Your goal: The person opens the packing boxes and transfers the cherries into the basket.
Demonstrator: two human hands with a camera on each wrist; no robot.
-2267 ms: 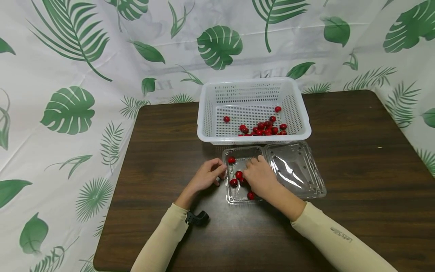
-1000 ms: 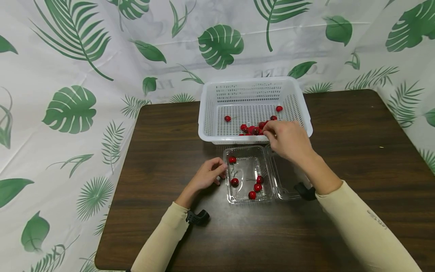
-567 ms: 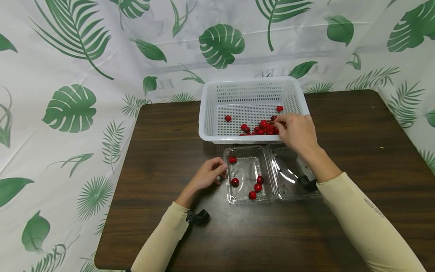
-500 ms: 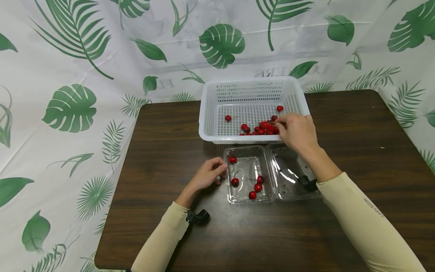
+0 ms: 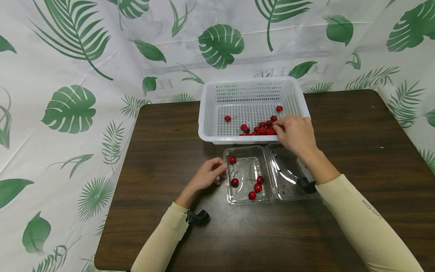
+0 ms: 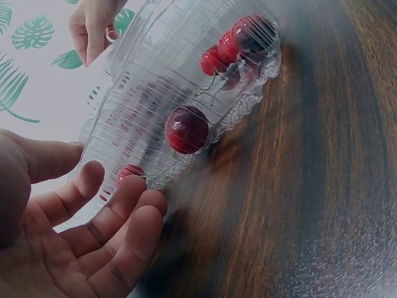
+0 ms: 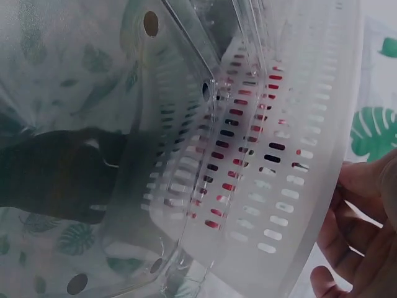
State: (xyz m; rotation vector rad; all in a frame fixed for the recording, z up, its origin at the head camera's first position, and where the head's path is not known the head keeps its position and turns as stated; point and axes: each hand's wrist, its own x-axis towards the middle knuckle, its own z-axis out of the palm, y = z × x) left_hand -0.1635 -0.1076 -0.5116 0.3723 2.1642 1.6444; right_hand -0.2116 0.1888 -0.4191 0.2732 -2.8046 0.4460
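Note:
My left hand (image 5: 208,174) rests beside a clear plastic clamshell box (image 5: 239,196), fingers loosely bent, fingertips right at its left wall; the left wrist view shows the palm side of this hand (image 6: 93,230). Inside the box lie several red cherries (image 5: 235,182), some with stems. My right hand (image 5: 296,134) reaches over the front rim of a white perforated basket (image 5: 217,139), thumb and forefinger close together among the cherries (image 5: 262,124) heaped there. In the right wrist view the basket rim hides the fingertips of this hand (image 7: 366,230), so I cannot tell whether they pinch a cherry.
The box's hinged lid (image 5: 287,189) lies spread to the right, under my right forearm. A single cherry (image 5: 227,118) sits at the basket's left, another cherry (image 5: 279,108) at its right. The dark wooden table (image 5: 163,151) meets a leaf-print cloth (image 5: 176,56) behind the basket.
My right hand has moved from the box up to the basket and shifted about among the cherries, which have been stirred. Cherries in the box lie differently than at first. My left hand stays put.

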